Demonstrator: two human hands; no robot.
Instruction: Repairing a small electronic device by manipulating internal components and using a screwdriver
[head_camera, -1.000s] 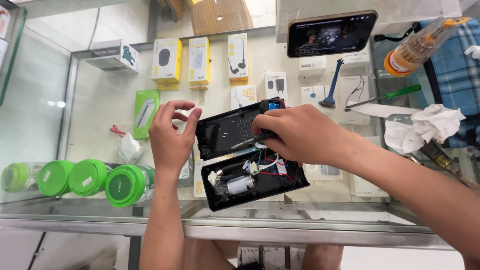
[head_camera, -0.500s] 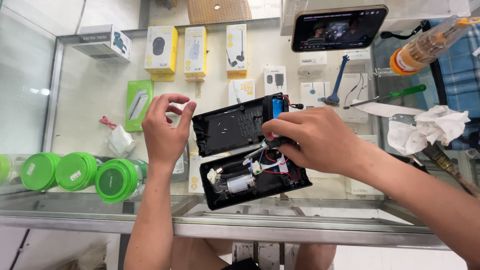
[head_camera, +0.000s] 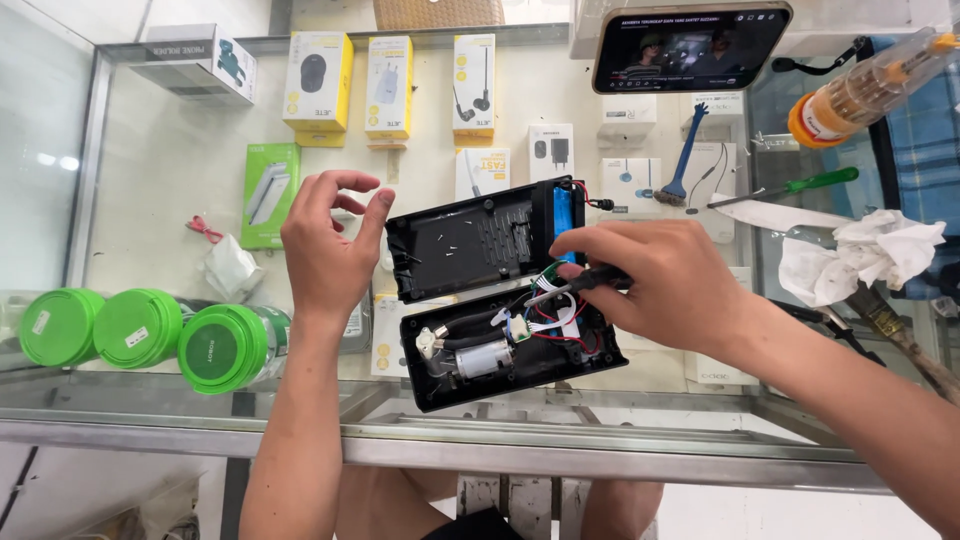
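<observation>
An opened black device (head_camera: 470, 350) lies on the glass counter (head_camera: 150, 200), its two shell halves spread apart. Inside I see a small silver motor, coloured wires and a blue battery cell (head_camera: 566, 215). My right hand (head_camera: 660, 285) grips a thin dark-handled tool (head_camera: 570, 285) whose tip points into the wiring of the lower half. My left hand (head_camera: 330, 245) hovers just left of the upper shell half, fingers loosely curled and apart, holding nothing.
Three green round speakers (head_camera: 140, 335) sit at the left front edge. A phone (head_camera: 690, 45) playing video stands at the back. A crumpled white tissue (head_camera: 860, 260), a green-handled screwdriver (head_camera: 790, 188), a blue brush and an orange bottle lie to the right. Boxed accessories show under the glass.
My left hand has drawn slightly away from the upper shell half. My right hand has shifted right and lower, with the tool now reaching into the wires.
</observation>
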